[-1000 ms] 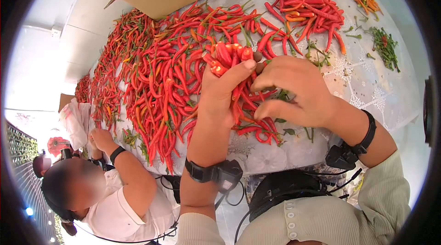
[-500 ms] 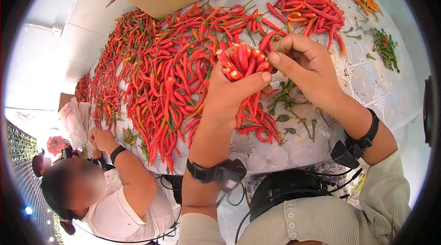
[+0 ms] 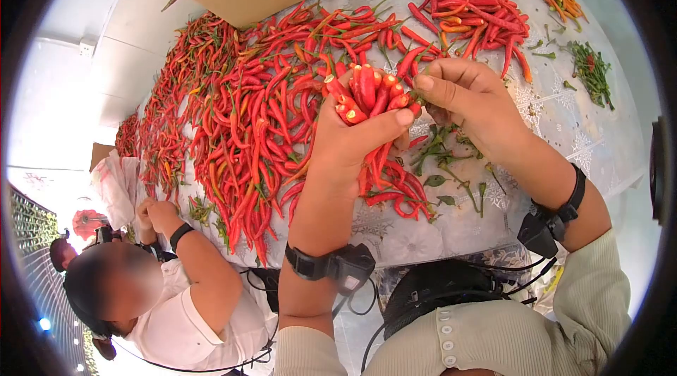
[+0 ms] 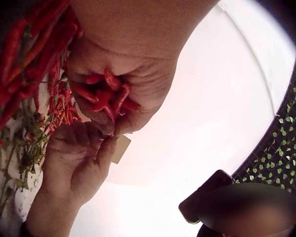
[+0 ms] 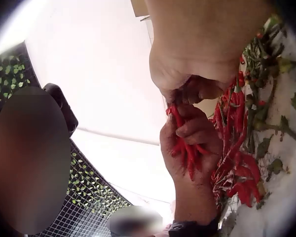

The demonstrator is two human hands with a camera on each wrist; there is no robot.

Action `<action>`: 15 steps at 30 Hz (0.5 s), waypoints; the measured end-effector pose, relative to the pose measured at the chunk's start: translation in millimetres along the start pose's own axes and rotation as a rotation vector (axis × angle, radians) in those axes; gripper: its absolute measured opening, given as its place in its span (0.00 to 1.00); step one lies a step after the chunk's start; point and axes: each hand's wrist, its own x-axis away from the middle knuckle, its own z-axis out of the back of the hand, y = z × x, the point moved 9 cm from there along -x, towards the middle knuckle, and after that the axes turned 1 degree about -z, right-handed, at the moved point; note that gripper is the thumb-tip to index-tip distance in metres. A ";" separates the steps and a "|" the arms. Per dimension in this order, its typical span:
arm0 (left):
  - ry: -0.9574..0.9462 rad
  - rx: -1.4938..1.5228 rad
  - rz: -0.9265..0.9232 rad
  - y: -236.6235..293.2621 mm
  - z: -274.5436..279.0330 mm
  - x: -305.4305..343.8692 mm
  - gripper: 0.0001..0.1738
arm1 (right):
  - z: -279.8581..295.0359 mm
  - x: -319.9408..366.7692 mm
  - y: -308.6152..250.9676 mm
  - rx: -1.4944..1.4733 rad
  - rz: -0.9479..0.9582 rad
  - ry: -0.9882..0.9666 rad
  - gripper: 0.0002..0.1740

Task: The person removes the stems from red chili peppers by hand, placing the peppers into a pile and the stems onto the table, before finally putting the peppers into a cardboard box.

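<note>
Our left hand (image 3: 344, 137) grips slender, glossy red chillies (image 3: 367, 89) upright, blunt ends up; our right hand (image 3: 471, 102) curls alongside, hold unclear.

Bright, even light fills my head view, leaving only soft shade under my right hand (image 3: 479, 111), while the white wall (image 3: 49, 115) at the left edge nearly washes out and a small lamp (image 3: 45, 324) glares low in that corner (the round lens bends everything and blackens the rim). From both wrists, the pale backdrop (image 4: 202, 89) is overexposed, so my left hand (image 4: 123, 94) looks dim and grainy against it, and smeared ovals blur patches of all three views.
</note>
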 end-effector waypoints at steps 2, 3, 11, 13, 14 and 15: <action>-0.003 -0.005 0.011 -0.6 0.0 0.2 0.21 | -1.7 -0.6 1.9 -0.047 -0.019 -0.003 0.15; -0.006 -0.008 0.011 -0.7 -0.2 0.1 0.21 | -2.1 -0.6 4.1 -0.067 -0.048 -0.009 0.14; -0.011 0.005 0.037 -3.7 -1.0 1.9 0.21 | -7.8 1.2 23.9 -0.351 -0.267 -0.042 0.11; -0.007 0.001 0.003 0.5 -2.7 2.8 0.21 | -13.0 3.1 24.2 -0.376 -0.314 -0.053 0.11; -0.006 -0.001 -0.015 2.3 -3.6 2.7 0.21 | -14.4 4.1 24.6 -0.389 -0.337 -0.058 0.11; -0.002 0.006 -0.025 3.1 -3.4 2.0 0.22 | -13.6 3.4 24.0 -0.371 -0.312 -0.066 0.11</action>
